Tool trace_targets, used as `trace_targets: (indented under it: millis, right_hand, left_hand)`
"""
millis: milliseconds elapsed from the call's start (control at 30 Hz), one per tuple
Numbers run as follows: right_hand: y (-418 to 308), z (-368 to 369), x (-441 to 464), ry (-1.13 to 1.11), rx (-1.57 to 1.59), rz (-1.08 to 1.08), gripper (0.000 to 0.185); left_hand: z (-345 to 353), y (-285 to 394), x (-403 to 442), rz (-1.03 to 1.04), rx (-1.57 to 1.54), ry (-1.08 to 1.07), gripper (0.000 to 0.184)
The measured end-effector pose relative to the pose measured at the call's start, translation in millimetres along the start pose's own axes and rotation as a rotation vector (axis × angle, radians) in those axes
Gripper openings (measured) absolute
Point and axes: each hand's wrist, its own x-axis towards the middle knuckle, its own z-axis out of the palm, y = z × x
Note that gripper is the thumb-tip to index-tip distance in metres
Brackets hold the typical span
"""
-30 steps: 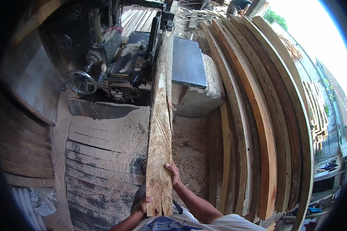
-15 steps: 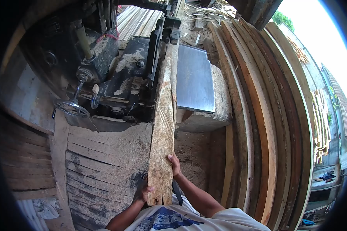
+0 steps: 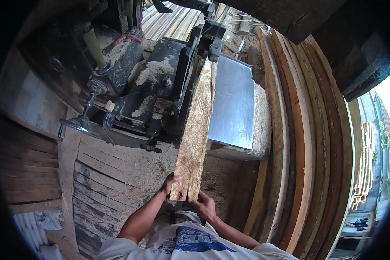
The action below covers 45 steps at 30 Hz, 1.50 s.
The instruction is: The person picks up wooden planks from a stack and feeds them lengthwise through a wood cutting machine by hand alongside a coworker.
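Observation:
A long rough wooden plank (image 3: 193, 143) runs away from me through the fence of a dark saw machine (image 3: 158, 86). At the plank's near end, my left hand (image 3: 170, 183) grips the left edge with the thumb on top. My right hand (image 3: 204, 206) is closed on the near right corner, its fingers partly under the wood. The near end has cracks and a small dark notch. Beside the plank on the right lies the smooth metal table (image 3: 233, 104). The plank's far end is hidden behind the black guide parts.
Long boards (image 3: 305, 143) stand in a row on the right. A handwheel (image 3: 80, 125) juts out at the machine's left. Sawdust covers the slatted floor (image 3: 104, 173). Dark beams (image 3: 299, 17) hang overhead at the upper right. White sacks (image 3: 32, 229) lie at the lower left.
The plank has moved forward into the machine, and my hands and body have gone with it. My right hand has shifted from the plank's side to its near end corner.

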Motion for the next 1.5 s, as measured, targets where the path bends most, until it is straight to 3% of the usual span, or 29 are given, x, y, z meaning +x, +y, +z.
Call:
trace_targets:
  millis: [200, 300, 467, 500, 633, 733, 833, 1000, 1067, 1100, 1133, 1233, 1333, 1467, 1500]
  right_hand:
    - [-3, -8, 86, 0.114, 0.321, -0.204, 0.057]
    - [-27, -17, 122, 0.124, 0.349, -0.287, 0.055]
    - [-54, -40, 184, 0.129, 0.347, -0.356, 0.052]
    - [-59, -45, 196, 0.138, 0.322, -0.342, 0.049]
    - [-87, -69, 238, 0.14, 0.204, -0.369, 0.049]
    - [-112, -81, 265, 0.098, 0.205, -0.448, 0.048]
    - [-129, -97, 295, 0.073, 0.083, -0.488, 0.045]
    - [-145, -135, 345, -0.079, -0.025, -0.445, 0.042]
    - [-143, -157, 362, -0.27, -0.042, -0.394, 0.051]
    - [-128, -167, 383, -0.223, -0.054, -0.285, 0.065]
    - [-127, -172, 386, -0.31, -0.086, -0.261, 0.068]
    - [-116, -171, 376, -0.25, -0.1, -0.159, 0.07]
    - [-96, -168, 340, -0.157, -0.053, -0.161, 0.076]
    - [-27, -171, 283, -0.036, 0.041, -0.156, 0.06]
    - [-12, -172, 257, -0.013, -0.05, -0.127, 0.063]
  left_hand:
    - [28, 63, 68, 0.025, 0.015, 0.056, 0.072]
    - [49, 93, 85, -0.051, 0.229, 0.331, 0.08]
    - [65, 99, 109, 0.252, 0.39, 0.702, 0.051]
    - [68, 96, 111, 0.328, 0.404, 0.758, 0.047]
    - [46, 61, 99, 0.292, 0.321, 0.711, 0.045]
    - [31, 24, 81, 0.286, 0.246, 0.89, 0.053]
    - [14, 6, 55, 0.19, 0.228, 0.889, 0.067]
    - [-11, -31, 46, 0.24, 0.298, 0.978, 0.074]
    - [-19, -43, 41, 0.274, 0.362, 1.006, 0.07]
    - [-19, -45, 36, 0.284, 0.387, 1.018, 0.065]
    - [-20, -47, 29, 0.296, 0.415, 1.03, 0.061]
    - [-24, -53, -1, 0.382, 0.274, 1.117, 0.074]
    - [-23, -49, -49, 0.399, 0.133, 1.098, 0.07]
    - [-34, -57, -114, 0.354, 0.058, 1.115, 0.063]
    - [-37, -59, -126, 0.356, 0.04, 1.14, 0.06]
